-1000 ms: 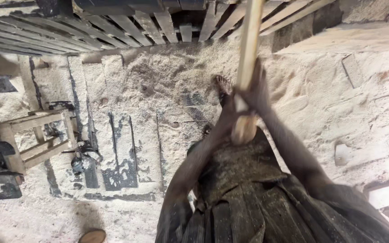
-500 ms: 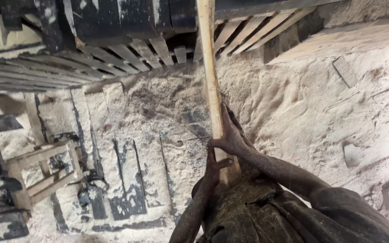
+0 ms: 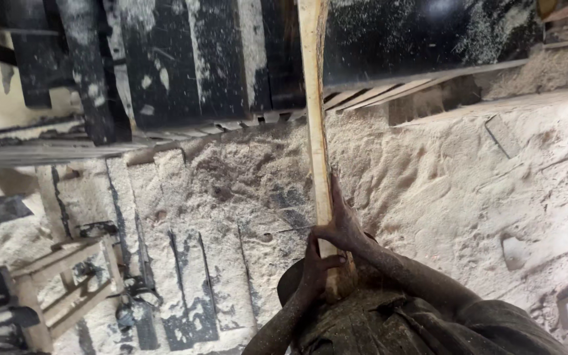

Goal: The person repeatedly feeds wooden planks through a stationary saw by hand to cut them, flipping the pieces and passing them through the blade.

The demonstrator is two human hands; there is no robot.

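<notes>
— Sawdust (image 3: pixel 428 171) covered the whole workshop floor, didn't it?

— It did, right up to the dark machine (image 3: pixel 192 59) at the top and the small wooden frame (image 3: pixel 67 276) at the lower left.

— And the hands?

— The left hand (image 3: pixel 313 266) and right hand (image 3: pixel 344 227) were both clamped around the near end of a long pale wooden plank (image 3: pixel 315 118), which ran straight ahead to the machine.

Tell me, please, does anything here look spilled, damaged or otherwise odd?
Sawdust lies thick over the floor and dusts the dark machine. The pale plank, gripped by the left hand and right hand, has a rough, uneven edge.
</notes>
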